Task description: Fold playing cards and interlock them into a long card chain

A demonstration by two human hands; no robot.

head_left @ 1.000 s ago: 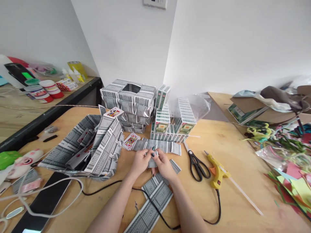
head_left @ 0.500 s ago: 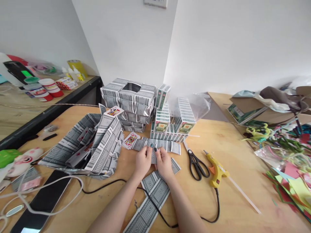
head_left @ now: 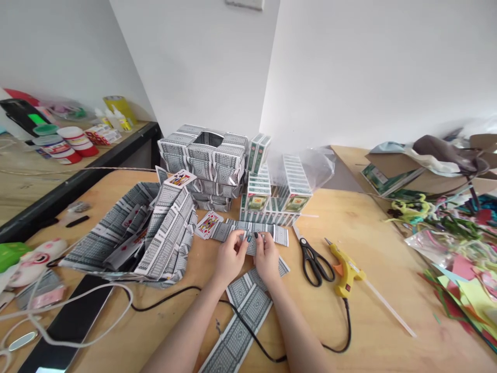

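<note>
My left hand (head_left: 232,256) and my right hand (head_left: 266,257) are side by side over the table, fingers pinched on a small patterned card piece (head_left: 251,247) between them. Just behind them lies a row of joined grey-backed cards (head_left: 280,235). A long strip of cards (head_left: 238,331) runs from under my forearms to the front edge, with a black cable across it. Left of my hands stands an open box made of cards (head_left: 171,228) with loose cards inside. A face-up card (head_left: 208,225) lies between the box and the row.
Black scissors (head_left: 315,261) and a yellow glue gun (head_left: 348,272) with a glue stick lie to the right. Behind are a card-covered box (head_left: 202,155) and stacked card packs (head_left: 297,191). Coloured paper and pipe cleaners fill the far right. A dark phone-like slab (head_left: 62,331) lies front left.
My fingertips have drawn slightly apart, and my right hand has shifted a little to the right. The whole view has shifted slightly.
</note>
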